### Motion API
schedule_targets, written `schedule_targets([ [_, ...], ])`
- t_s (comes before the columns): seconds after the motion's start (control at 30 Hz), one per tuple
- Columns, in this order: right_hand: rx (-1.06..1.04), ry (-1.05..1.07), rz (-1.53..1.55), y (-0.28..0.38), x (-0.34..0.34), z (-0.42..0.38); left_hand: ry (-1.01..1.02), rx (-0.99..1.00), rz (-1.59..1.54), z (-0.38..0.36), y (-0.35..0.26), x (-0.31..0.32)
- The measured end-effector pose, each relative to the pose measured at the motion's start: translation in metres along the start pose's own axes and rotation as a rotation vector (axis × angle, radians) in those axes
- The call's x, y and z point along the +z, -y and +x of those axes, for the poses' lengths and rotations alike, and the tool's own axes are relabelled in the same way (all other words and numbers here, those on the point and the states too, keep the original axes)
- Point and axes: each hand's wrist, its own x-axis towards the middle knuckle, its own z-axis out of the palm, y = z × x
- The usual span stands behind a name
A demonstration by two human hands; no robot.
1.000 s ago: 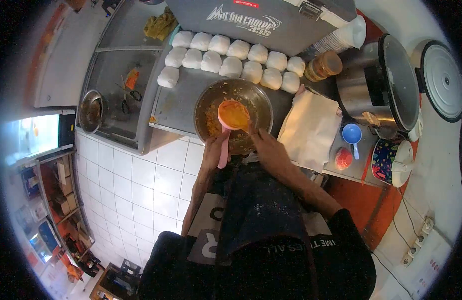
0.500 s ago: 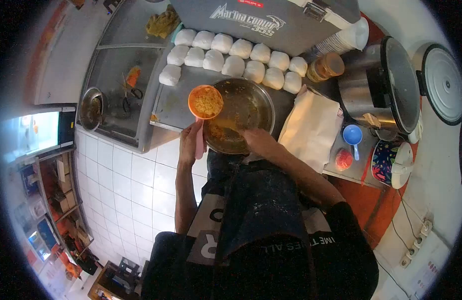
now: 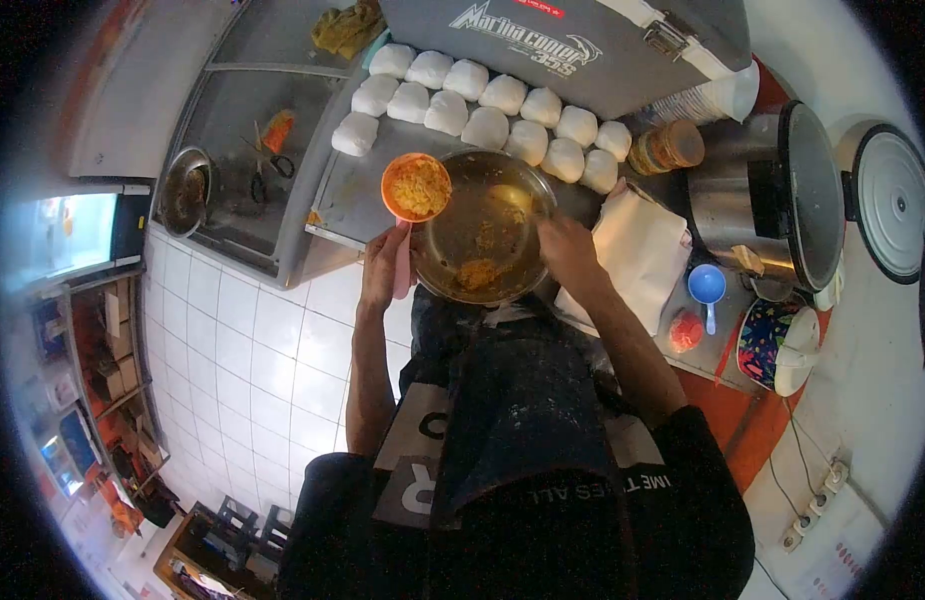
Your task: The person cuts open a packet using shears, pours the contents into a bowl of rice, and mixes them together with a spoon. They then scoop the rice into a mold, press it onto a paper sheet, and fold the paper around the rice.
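My left hand (image 3: 384, 265) is closed around the pink handle of an orange scoop (image 3: 415, 187). Crumbly yellow-orange food fills its cup, which is held level over the left rim of a wide metal bowl (image 3: 444, 232). Smears and small clumps of the same food (image 3: 476, 272) lie in the bowl. At the bowl's right rim my right hand (image 3: 568, 250) is closed on a spoon; its yellowish head (image 3: 510, 198) rests inside near the far right wall. The spoon's handle is mostly hidden by the fingers.
Rows of white rounded dough pieces (image 3: 446, 112) lie behind the bowl, before a grey cooler box (image 3: 522, 45). To the right are a pale cloth or paper (image 3: 622, 260), a jar (image 3: 666, 148), a large pot (image 3: 737, 190) and a blue scoop (image 3: 706, 284).
My right hand has moved rightward and up to the bowl's right side, taking the spoon from the left part to the far right. The left hand still holds the filled scoop.
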Motion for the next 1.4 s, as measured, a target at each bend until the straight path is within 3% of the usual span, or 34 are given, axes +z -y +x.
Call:
schedule_targets([
  [0.07, 0.209, 0.085, 0.094, 0.006, 0.008, -0.011, 0.011, -0.013, 0.012, -0.001, 0.004, -0.003],
  [0.13, -0.004, 0.344, -0.199, 0.027, 0.004, -0.034, 0.025, -0.019, 0.019, 0.000, 0.001, -0.001],
  [0.2, -0.106, 0.589, -0.228, 0.033, -0.017, -0.023, 0.050, 0.009, 0.009, -0.006, -0.004, 0.004],
  [0.27, 0.152, 0.396, -0.036, 0.030, -0.023, -0.012, 0.055, -0.002, 0.000, -0.004, 0.001, 0.002],
  [0.3, 0.151, 0.399, -0.039, 0.030, -0.016, -0.017, 0.061, -0.004, -0.007, -0.004, 0.002, 0.002],
  [0.4, 0.102, 0.355, -0.021, 0.030, 0.011, -0.030, 0.087, 0.015, -0.004, -0.006, -0.001, 0.005],
  [0.47, -0.242, 0.544, 0.055, 0.030, 0.012, -0.035, 0.076, 0.018, -0.003, -0.009, -0.005, 0.008],
  [0.5, -0.247, 0.549, 0.056, 0.026, 0.008, -0.030, 0.069, 0.021, 0.001, -0.011, -0.006, 0.008],
  [0.57, -0.202, 0.112, 0.053, 0.017, 0.000, -0.012, 0.065, 0.019, -0.001, -0.011, -0.001, 0.005],
  [0.6, -0.201, 0.109, 0.054, 0.012, 0.009, -0.010, 0.071, 0.022, -0.003, -0.011, -0.001, 0.004],
  [0.67, 0.034, 0.433, 0.056, 0.010, 0.033, -0.009, 0.067, 0.034, 0.014, -0.013, -0.001, 0.005],
  [0.7, -0.040, 0.531, -0.098, 0.044, 0.009, -0.006, 0.055, 0.048, 0.026, -0.013, -0.003, 0.005],
  [0.73, -0.039, 0.530, -0.098, 0.038, 0.014, -0.012, 0.055, 0.047, 0.027, -0.014, -0.005, 0.005],
  [0.8, -0.244, 0.383, -0.022, 0.025, 0.019, -0.017, 0.018, 0.048, 0.034, -0.017, -0.009, 0.006],
  [0.83, -0.246, 0.386, -0.022, 0.019, 0.026, -0.012, 0.015, 0.047, 0.033, -0.016, -0.006, 0.005],
  [0.87, -0.357, 0.031, -0.190, 0.023, 0.026, 0.004, 0.013, 0.059, 0.017, -0.014, -0.002, 0.004],
  [0.93, -0.450, -0.338, -0.362, 0.018, 0.025, 0.027, 0.022, 0.076, 0.007, -0.012, -0.002, 0.003],
  [0.97, -0.232, -0.111, -0.293, 0.012, 0.025, 0.034, 0.020, 0.070, 0.037, -0.012, -0.003, 0.003],
  [1.03, -0.011, 0.119, -0.222, 0.006, 0.025, 0.025, 0.018, 0.061, 0.064, -0.010, 0.000, 0.001],
  [1.13, -0.182, 0.163, -0.329, 0.002, 0.020, -0.022, -0.016, 0.093, 0.039, -0.005, 0.012, -0.001],
  [1.2, -0.219, 0.713, -0.319, 0.025, -0.007, -0.026, -0.041, 0.082, 0.037, -0.004, 0.015, -0.002],
  [1.23, -0.222, 0.718, -0.316, 0.031, -0.020, -0.018, -0.045, 0.078, 0.037, -0.006, 0.014, -0.003],
  [1.3, 0.137, 0.563, -0.277, 0.031, -0.039, 0.004, 0.015, 0.056, 0.056, -0.009, 0.008, -0.003],
  [1.4, 0.194, 0.465, -0.317, 0.013, -0.037, 0.014, 0.029, 0.081, 0.010, -0.007, 0.010, -0.002],
])
